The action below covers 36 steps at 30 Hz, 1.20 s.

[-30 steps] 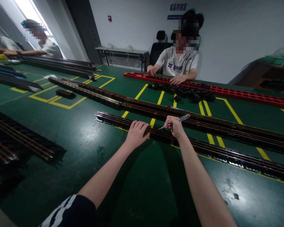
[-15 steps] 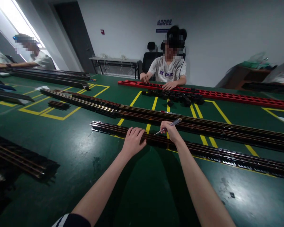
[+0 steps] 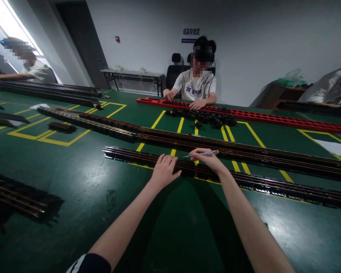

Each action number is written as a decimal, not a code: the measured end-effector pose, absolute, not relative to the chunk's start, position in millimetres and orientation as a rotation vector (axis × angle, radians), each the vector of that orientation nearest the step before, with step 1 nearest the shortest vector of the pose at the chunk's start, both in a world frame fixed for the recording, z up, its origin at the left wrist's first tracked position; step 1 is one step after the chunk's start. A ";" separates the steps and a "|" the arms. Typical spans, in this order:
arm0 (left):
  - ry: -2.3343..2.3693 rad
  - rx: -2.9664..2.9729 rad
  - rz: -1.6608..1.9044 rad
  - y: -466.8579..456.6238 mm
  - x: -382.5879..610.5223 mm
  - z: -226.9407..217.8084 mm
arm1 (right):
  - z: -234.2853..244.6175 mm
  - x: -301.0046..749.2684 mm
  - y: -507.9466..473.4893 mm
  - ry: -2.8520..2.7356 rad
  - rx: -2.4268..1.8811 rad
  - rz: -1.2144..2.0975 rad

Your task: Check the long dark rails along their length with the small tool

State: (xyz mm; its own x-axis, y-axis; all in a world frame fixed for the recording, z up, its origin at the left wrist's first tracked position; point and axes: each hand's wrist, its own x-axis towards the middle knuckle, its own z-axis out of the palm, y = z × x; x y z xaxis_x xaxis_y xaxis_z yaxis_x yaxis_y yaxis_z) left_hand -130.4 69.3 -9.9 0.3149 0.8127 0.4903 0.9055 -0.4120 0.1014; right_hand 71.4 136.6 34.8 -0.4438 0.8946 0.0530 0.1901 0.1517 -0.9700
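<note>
A long dark strip with copper-coloured rails (image 3: 127, 153) lies across the green table in front of me. My left hand (image 3: 165, 171) rests on it with the fingers stretched out and the thumb apart. In my right hand (image 3: 206, 158) is a thin screwdriver (image 3: 208, 153) with a clear handle, its slim metal shaft pointing left. The tip is just above the strip's far edge, to the right of my left fingers; whether it touches anything I cannot tell.
Behind the strip run more long railed strips (image 3: 159, 137). A short railed piece (image 3: 61, 127) lies at left, a bundle (image 3: 19, 195) nearer me. Across the table a person (image 3: 199, 89) handles a red slotted frame (image 3: 261, 116) beside a heap of black parts (image 3: 207, 117).
My right hand has turned the screwdriver from a downward slant to nearly level, lifting its tip off the middle of the strip. My left hand has slid slightly right along it.
</note>
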 end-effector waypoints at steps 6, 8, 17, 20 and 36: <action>-1.610 -2.378 -0.681 70.0 -123.9 -7.0 | 38.3 86.6 131.5 -1.773 -1.095 1.203; -1.620 -2.380 -0.647 70.4 -121.8 -3.7 | 37.7 87.1 128.6 -1.755 -1.100 1.145; -1.685 -2.332 -0.515 76.8 -110.0 0.5 | 26.7 79.3 122.0 -1.780 -1.128 1.035; -1.698 -2.295 -0.571 78.0 -108.4 -5.1 | 22.4 78.4 120.7 -1.780 -1.115 1.045; -1.698 -2.306 -0.659 77.5 -109.2 -6.0 | 14.6 80.0 120.0 -1.743 -1.089 1.145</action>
State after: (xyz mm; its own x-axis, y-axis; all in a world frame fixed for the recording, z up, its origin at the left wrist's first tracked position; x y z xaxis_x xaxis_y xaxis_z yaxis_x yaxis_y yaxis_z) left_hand -109.2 77.5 -6.0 0.2395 0.8523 0.4651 0.9428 -0.3185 0.0982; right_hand 80.0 120.0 14.6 -0.3396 0.9298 0.1418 0.2391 0.2311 -0.9431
